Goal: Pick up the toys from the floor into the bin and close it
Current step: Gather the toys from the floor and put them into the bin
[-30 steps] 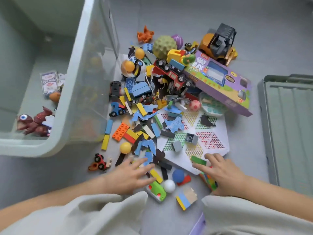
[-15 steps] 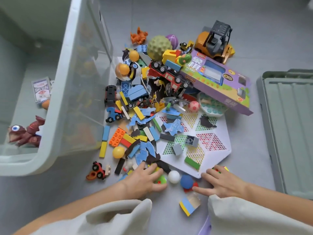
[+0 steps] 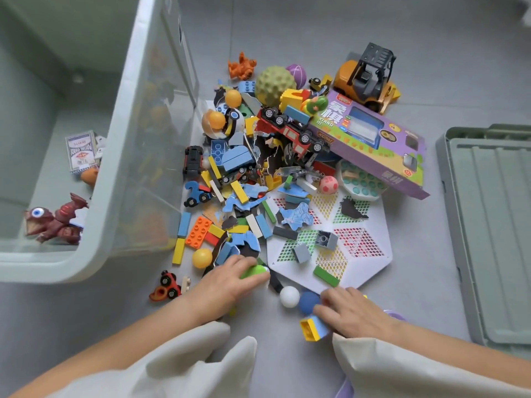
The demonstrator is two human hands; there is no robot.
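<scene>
Grey floor (image 3: 316, 30), left hand (image 3: 227, 285) curled round green toy (image 3: 254, 272) at near edge of toy pile (image 3: 273, 173), right hand (image 3: 355, 311) palm-down against blue ball (image 3: 308, 301), its grip cannot be told, open bin (image 3: 94, 231) left of pile, lid (image 3: 488, 225) flat on floor at right, apart from bin

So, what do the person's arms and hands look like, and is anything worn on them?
The left hand and right hand are bare: no gloves, rings or watch show. The forearms are bare too. Loose, pale cream cloth lies below each arm at the lower edge; whether it is sleeves or other clothing, I cannot tell.
</scene>
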